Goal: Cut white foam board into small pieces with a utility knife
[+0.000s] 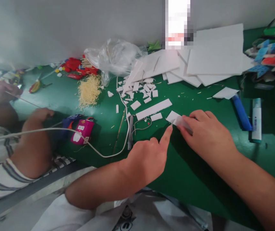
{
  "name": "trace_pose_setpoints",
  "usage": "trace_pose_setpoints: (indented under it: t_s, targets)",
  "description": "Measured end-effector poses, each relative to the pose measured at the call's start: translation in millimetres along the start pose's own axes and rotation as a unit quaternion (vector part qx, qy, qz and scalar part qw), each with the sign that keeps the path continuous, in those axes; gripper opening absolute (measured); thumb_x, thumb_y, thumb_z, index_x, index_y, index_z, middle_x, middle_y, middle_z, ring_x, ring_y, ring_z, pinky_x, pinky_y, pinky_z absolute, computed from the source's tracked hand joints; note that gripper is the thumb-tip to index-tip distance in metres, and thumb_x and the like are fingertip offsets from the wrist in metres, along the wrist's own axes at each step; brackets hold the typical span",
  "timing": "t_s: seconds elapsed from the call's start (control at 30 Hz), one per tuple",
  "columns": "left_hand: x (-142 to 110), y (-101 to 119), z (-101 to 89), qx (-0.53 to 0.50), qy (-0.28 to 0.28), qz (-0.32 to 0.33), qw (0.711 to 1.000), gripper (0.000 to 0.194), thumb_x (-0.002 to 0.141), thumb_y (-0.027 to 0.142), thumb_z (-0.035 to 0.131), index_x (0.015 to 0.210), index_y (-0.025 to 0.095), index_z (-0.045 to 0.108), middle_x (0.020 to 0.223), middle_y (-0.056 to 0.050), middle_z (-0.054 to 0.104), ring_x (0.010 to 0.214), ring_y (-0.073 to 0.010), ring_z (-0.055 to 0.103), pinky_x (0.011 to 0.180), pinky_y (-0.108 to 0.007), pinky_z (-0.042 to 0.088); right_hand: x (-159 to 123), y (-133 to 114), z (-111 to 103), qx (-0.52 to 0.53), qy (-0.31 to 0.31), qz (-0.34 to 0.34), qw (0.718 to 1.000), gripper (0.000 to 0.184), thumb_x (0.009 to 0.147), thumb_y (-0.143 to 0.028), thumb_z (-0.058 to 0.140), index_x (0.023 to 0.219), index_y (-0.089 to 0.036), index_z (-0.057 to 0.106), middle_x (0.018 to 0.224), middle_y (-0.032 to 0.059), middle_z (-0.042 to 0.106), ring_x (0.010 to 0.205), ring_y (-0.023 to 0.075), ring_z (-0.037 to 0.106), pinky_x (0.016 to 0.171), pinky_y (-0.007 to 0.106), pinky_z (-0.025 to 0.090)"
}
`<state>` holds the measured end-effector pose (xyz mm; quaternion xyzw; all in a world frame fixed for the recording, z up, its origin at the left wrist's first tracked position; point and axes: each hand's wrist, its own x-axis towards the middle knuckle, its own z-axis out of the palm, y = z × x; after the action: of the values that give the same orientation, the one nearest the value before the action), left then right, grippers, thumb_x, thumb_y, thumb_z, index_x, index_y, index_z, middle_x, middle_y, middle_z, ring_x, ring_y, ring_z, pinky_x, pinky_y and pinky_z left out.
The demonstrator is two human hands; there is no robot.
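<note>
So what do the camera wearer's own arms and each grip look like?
The left grip and right grip are bare human hands: no gloves, rings, watch or bracelets visible. Both forearms are uncovered. A short white sleeve shows near the left elbow; the right sleeve is out of frame. The white top carries a dark printed emblem with round shapes.

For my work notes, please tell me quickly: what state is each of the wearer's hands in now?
Left hand: index finger extended at a small white piece; any grip cannot be told.
Right hand: closed, pinching that piece.
</note>
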<state>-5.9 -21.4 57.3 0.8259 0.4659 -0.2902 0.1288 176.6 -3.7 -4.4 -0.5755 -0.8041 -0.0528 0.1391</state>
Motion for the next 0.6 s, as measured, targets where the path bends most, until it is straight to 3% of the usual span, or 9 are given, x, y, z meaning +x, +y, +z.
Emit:
trace_pose_setpoints:
  t_s: [0.23, 0.37, 0.5, 0.6]
  targets:
    - [-7.0, 1.4, 8.4, 0.014, -0.033, -0.006, 0.999, 0.081, 0.098, 0.015, 0.049, 0.167, 0.023, 0.008, 0.087, -0.007, 0.073, 0.069, -0.0242, 0.075, 0.057, -0.034, 0.062, 0.0, -0.4, 0.3, 0.0, -0.005, 0.005, 1.0, 0.025, 0.095, -0.029, 0.053, 0.084, -0.018, 0.073, 0.088, 0.0109, 0.067, 0.08, 0.0211, 0.055, 0.059, 0.031, 0.037]
    - [-12.4, 0.8, 17.1, 0.04, 0.007, -0.001, 0.999, 0.077, 0.097, 0.015, 0.053, 0.166, 0.029, 0.021, 0.087, -0.005, 0.072, 0.064, -0.0217, 0.073, 0.056, -0.032, 0.059, 0.9, 3.9, 0.6, -0.003, 0.029, -0.011, 1.0, 0.022, 0.092, -0.028, 0.055, 0.083, -0.018, 0.073, 0.092, 0.0112, 0.072, 0.08, 0.0221, 0.061, 0.061, 0.032, 0.042]
    - [-19.0, -8.0, 17.5, 0.011, 0.029, 0.039, 0.999, 0.079, 0.094, 0.04, 0.067, 0.164, 0.03, 0.031, 0.086, -0.003, 0.07, 0.062, -0.0211, 0.07, 0.052, -0.029, 0.052, 2.4, 7.7, -5.3, 0.004, 0.039, 0.004, 0.999, 0.02, 0.093, -0.025, 0.055, 0.092, -0.018, 0.073, 0.109, 0.0138, 0.077, 0.087, 0.0253, 0.068, 0.07, 0.036, 0.049]
    - [-18.7, -21.2, 12.9, -0.057, 0.036, 0.058, 0.996, 0.091, 0.084, 0.06, 0.075, 0.161, 0.027, 0.039, 0.087, -0.003, 0.07, 0.065, -0.0211, 0.068, 0.051, -0.028, 0.048, 2.9, 7.6, -12.9, 0.014, 0.076, 0.036, 0.996, 0.021, 0.093, -0.028, 0.056, 0.098, -0.018, 0.073, 0.102, 0.0124, 0.079, 0.083, 0.0263, 0.071, 0.068, 0.038, 0.05]
